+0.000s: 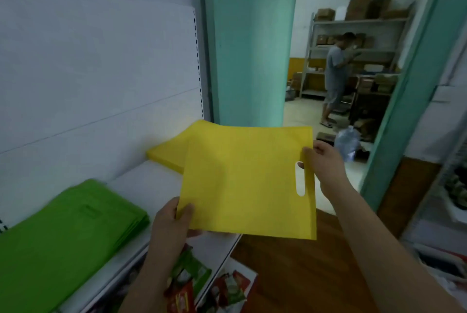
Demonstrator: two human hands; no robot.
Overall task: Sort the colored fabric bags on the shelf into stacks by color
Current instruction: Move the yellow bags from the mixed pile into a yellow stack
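Both hands hold one yellow fabric bag (242, 181) flat in the air over the front edge of the white shelf (151, 181) — the left hand (171, 224) pinches its near left corner, the right hand (326, 161) pinches the edge beside the slot handle. Just beyond the bag, touching the white back panel (101, 72), lies a yellow stack (166, 156); left of the left hand a green stack (63, 231) reaches the shelf's front edge, bare shelf between the two. Beyond the right hand, a teal doorway (394, 110) opens onto a storeroom — a person (333, 77) stands at metal racks (358, 34) there, and wood floor (303, 274) lies below
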